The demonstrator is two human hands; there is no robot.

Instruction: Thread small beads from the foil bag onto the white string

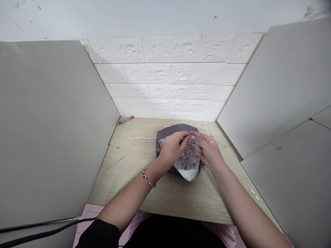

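Observation:
A dark grey plastic bag (178, 129) lies folded open on the table, holding many small beads (188, 156) in pink, red, yellow and clear tones. Above it my left hand (175, 146) is closed in a pinch, its fingertips meeting those of my right hand. What the left fingers grip is too small to make out. My right hand (207, 148) pinches a tiny pale bead (196, 134) between thumb and forefinger, its other fingers curled over the beads. From the bag's left side a thin white strand (141, 138) runs out across the table; its other end is hidden.
The light wooden table (139, 186) stands between a left grey panel (51, 131) and a right one (274, 89), with a white brick-pattern wall (165, 74) behind. A red wrapper (126, 120) lies in the back left corner. A thin grey strip (114, 163) lies nearer.

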